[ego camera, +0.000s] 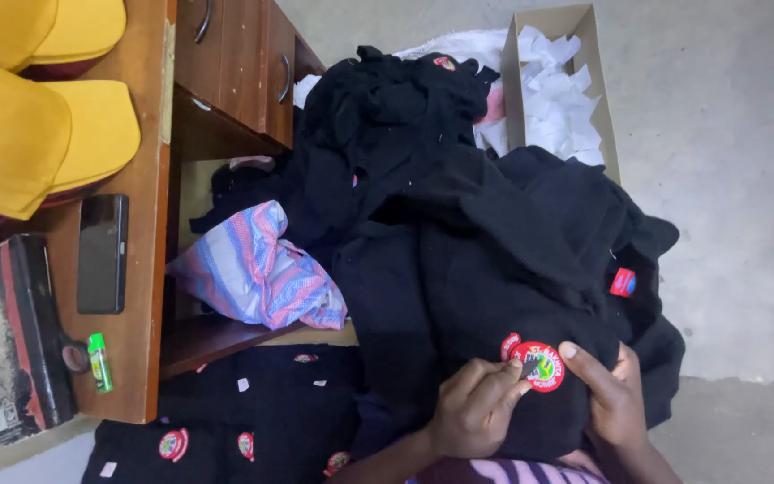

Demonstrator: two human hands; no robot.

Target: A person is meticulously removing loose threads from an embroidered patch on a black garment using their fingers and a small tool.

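A black garment (485,269) lies heaped in front of me, with a round red badge (539,366) sewn on its near end. My left hand (475,408) presses on the cloth just left of the badge, its fingertips touching the badge's edge. My right hand (613,394) grips the cloth on the badge's right side, thumb at its rim. More black garments (387,116) are piled behind, and others with small red badges (173,444) lie flat at the lower left.
A wooden desk (150,179) with drawers stands at left, carrying yellow caps (20,134), a black phone (102,253), a green lighter (98,362) and a dark box (2,341). A striped pink-blue bag (257,269) sits under it. A cardboard box of white paper pieces (557,90) stands on the concrete floor.
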